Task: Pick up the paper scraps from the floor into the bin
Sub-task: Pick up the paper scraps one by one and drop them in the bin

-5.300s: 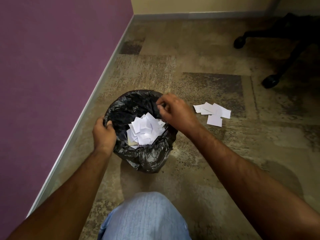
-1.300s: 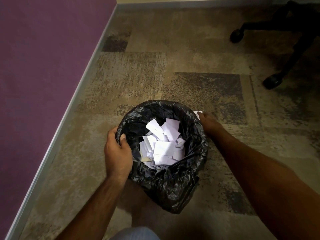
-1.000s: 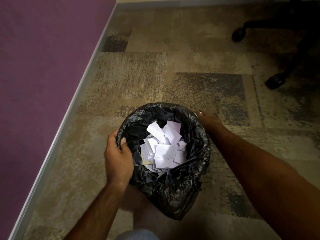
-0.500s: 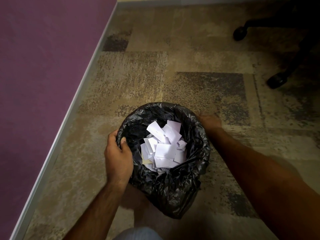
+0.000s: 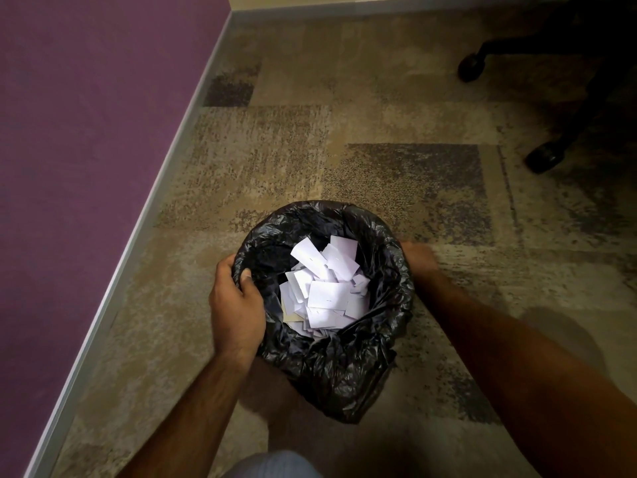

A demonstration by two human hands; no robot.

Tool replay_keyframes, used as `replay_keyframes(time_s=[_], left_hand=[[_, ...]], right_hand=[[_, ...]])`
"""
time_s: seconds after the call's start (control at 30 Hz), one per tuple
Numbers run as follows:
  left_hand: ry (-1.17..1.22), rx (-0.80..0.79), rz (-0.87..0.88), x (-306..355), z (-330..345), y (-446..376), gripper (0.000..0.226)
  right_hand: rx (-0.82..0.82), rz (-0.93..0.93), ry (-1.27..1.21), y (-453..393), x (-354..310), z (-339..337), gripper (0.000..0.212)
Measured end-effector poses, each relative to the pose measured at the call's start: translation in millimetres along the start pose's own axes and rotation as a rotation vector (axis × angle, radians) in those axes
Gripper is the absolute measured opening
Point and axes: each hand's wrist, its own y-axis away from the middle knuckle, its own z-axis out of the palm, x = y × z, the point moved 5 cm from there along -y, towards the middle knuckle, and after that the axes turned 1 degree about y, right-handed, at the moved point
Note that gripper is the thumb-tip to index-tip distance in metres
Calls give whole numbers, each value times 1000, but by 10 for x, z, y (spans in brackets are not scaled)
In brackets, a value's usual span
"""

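Note:
A round bin (image 5: 344,381) lined with a black plastic bag stands on the carpet, tilted towards me. Inside it lies a heap of white paper scraps (image 5: 324,288). My left hand (image 5: 236,305) grips the bin's left rim, thumb inside the liner and fingers curled over the outside. My right hand (image 5: 418,258) is low on the floor just behind the bin's right side. It is blurred and its fingers are hidden by the rim. No loose scraps show on the floor; any behind the bin are hidden.
A purple wall with a pale skirting board (image 5: 144,236) runs along the left. A black office chair base with castors (image 5: 546,157) stands at the far right. My knee in blue jeans (image 5: 272,465) is at the bottom edge.
Since the earliest frame the bin has moved right, in front of where the floor scraps lay, and my right hand has gone from over the bin down behind it. The scrap at its fingertips no longer shows.

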Motion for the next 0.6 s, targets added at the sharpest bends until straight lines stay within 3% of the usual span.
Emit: replay_keyframes(time_s=[0.3,0.4,0.5,0.6], left_hand=[[-1,-10,-4,12,0,6,29],[0,-7,-5,16,2,6,29],[1,-9,-2,21,-1,10,28],[-3,-4,-1,33,-6,22,27]], right_hand=[[107,289,-515,160,463,139,6],[210,420,-911,193,573,29,10],[430,409,-1274,274,499,-420,3],[556,263,-1427,351,303,-1052,18]])
